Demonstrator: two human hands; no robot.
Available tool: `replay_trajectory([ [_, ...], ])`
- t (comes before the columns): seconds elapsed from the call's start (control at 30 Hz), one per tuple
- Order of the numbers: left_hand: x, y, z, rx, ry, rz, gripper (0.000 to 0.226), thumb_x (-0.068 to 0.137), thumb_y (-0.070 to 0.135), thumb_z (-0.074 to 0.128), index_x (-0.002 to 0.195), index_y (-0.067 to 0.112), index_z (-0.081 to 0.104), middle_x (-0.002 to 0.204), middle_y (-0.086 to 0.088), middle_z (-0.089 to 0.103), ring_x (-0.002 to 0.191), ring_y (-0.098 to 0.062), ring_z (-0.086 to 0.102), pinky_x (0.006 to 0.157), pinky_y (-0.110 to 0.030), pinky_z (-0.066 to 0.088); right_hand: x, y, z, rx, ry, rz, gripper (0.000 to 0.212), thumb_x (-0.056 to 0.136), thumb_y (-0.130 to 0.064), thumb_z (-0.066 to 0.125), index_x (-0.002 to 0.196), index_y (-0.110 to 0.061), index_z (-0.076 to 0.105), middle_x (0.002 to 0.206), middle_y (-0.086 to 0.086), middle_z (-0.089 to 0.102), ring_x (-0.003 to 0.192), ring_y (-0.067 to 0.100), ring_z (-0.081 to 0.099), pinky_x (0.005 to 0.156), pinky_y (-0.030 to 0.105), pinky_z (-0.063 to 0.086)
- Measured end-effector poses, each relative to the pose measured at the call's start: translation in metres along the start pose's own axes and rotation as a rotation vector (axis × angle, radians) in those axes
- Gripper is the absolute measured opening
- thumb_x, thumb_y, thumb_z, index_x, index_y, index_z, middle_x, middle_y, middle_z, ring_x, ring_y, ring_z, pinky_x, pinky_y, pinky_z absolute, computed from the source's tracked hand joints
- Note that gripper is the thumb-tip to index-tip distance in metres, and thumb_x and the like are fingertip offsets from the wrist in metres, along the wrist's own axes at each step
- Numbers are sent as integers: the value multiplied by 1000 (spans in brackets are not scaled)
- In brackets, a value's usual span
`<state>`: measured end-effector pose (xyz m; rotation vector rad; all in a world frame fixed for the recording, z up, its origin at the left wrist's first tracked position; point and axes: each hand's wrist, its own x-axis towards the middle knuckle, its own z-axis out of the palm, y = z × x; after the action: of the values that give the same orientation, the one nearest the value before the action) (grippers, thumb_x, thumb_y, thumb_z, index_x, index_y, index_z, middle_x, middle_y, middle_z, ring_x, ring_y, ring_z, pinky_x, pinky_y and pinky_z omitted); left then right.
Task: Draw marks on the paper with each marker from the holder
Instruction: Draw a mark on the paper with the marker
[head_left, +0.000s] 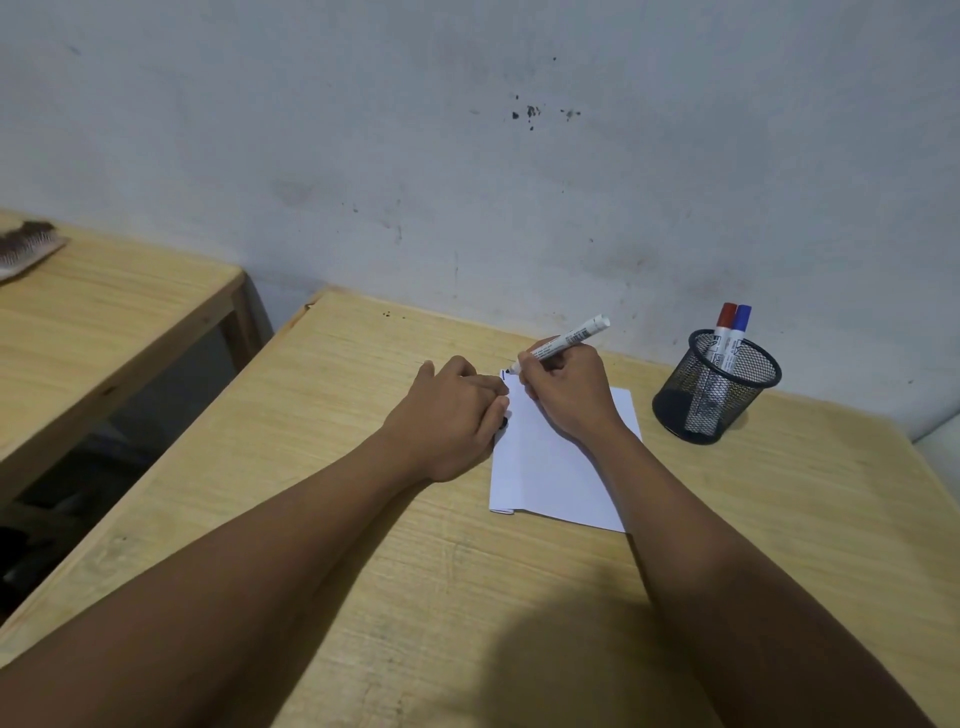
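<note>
A white sheet of paper (550, 467) lies on the wooden table (363, 519). My right hand (569, 392) grips an uncapped white marker (571, 336), its black tip touching the paper's far left corner beside a small black mark. My left hand (452, 415) rests fingers curled on the paper's left edge, with something small and black, probably the cap, just showing under the fingers. To the right stands a black mesh holder (714, 387) with a red-capped marker (723, 325) and a blue-capped marker (739, 327) upright in it.
A stained white wall (467, 156) runs right behind the table. A second wooden table (104, 322) stands to the left across a dark gap, with a feathery object (26, 247) on its far end.
</note>
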<state>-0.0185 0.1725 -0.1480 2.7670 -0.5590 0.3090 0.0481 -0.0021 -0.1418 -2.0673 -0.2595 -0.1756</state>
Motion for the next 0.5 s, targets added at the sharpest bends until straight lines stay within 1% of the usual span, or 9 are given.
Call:
replay_trajectory([
  [0.07, 0, -1, 2, 0, 3, 0, 53, 102, 36, 20, 90, 26, 71, 119, 14, 68, 107, -18, 48, 90, -46, 39, 0, -1, -1, -2, -7, 4, 23, 92, -22, 63, 76, -7, 71, 67, 9, 70, 58, 15, 62, 60, 35, 53],
  [0.13, 1, -2, 2, -2, 2, -1, 52, 102, 37, 20, 88, 28, 69, 118, 15, 68, 106, -18, 47, 89, -46, 39, -2, -3, -2, -1, -18, 4, 28, 91, -19, 61, 69, -2, 64, 65, 19, 65, 54, 17, 56, 56, 33, 48],
  [0.23, 1, -2, 2, -12, 0, 0, 52, 101, 37, 21, 88, 28, 70, 118, 17, 68, 105, -17, 48, 88, -46, 39, -3, -2, -2, 14, -38, 3, 30, 88, -18, 60, 69, 5, 59, 67, 27, 61, 53, 18, 52, 53, 33, 44],
  [0.4, -1, -1, 0, -27, -6, -3, 51, 101, 37, 22, 93, 26, 70, 121, 16, 68, 105, -18, 49, 89, -47, 40, -2, -1, -2, 44, -30, 30, 27, 87, -19, 62, 72, 4, 62, 68, 25, 63, 56, 19, 55, 56, 35, 46],
  [0.47, -1, 0, -1, -40, 1, -9, 48, 102, 37, 22, 92, 26, 68, 115, 15, 69, 103, -18, 49, 88, -46, 40, -3, -4, -3, 145, -6, 78, 21, 88, -13, 63, 75, 3, 65, 66, 21, 65, 57, 20, 58, 57, 36, 48],
  [0.5, -2, 1, -2, -53, 8, -15, 45, 102, 37, 23, 89, 26, 65, 107, 14, 69, 100, -17, 49, 86, -45, 40, -4, -6, -4, 233, 13, 113, 18, 89, -10, 64, 77, 3, 66, 66, 19, 65, 58, 22, 58, 57, 36, 48],
])
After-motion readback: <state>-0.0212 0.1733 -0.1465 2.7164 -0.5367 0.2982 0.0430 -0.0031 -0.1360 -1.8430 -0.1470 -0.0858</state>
